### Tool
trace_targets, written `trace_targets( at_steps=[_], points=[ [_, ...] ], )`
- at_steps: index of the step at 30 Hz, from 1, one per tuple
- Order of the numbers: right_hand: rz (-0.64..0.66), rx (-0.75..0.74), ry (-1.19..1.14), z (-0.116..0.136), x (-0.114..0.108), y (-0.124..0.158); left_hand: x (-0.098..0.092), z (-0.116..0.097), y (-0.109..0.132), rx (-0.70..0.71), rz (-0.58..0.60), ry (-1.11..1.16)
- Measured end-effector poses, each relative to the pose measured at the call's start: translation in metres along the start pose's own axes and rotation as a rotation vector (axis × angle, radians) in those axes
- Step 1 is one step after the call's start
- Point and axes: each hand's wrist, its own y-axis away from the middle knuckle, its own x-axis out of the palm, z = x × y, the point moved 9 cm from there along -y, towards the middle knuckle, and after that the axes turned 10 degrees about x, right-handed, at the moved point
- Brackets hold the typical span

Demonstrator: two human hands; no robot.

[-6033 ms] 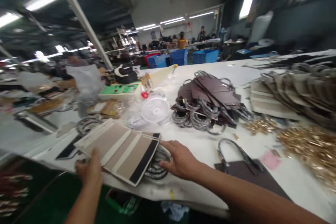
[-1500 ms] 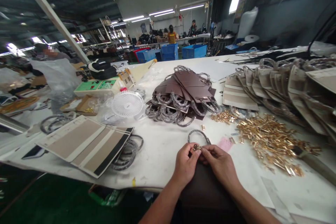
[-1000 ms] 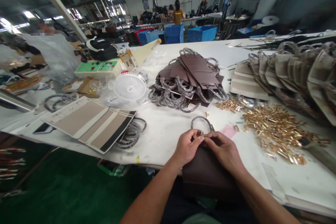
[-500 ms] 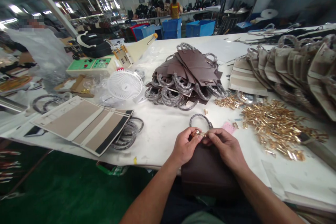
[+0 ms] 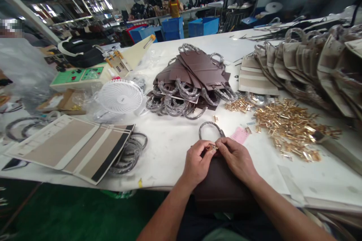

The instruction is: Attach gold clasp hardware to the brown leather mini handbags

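A dark brown bag panel lies over the table's front edge, its plastic-wrapped handle standing up beyond my fingers. My left hand pinches a small gold metal fitting at the panel's upper edge. Right beside it, my right hand has thumb and fingers closed at the same fitting and the panel's edge. The fingers hide most of the fitting. To the right spreads a heap of gold metal fittings, with a smaller heap of gold pieces behind.
Stacked brown bag panels with wrapped handles lie ahead. Beige striped panels rest at left, more beige panels at right. A white fan stands near a green-topped machine. A pink paper slip lies near my right hand.
The camera view has turned slightly to the right, so the table's things sit further left. My hands stay together at the gold fitting, with small finger shifts.
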Motion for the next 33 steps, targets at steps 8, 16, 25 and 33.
trace_targets(
  at_steps=[8,16,25,33],
  points=[
    [0.095,-0.067,-0.137,0.009,0.000,0.002,-0.008,0.006,-0.001,0.009,-0.057,0.102],
    [0.081,0.064,-0.358,-0.013,0.000,0.000,-0.026,-0.025,0.012,0.159,-0.149,-0.408],
    [-0.028,0.099,-0.360,-0.005,-0.013,0.004,-0.038,-0.010,0.026,-0.073,-0.051,-0.787],
    [-0.065,0.094,-0.323,-0.006,-0.027,0.008,-0.038,-0.002,0.035,-0.279,-0.234,-0.081]
  ],
)
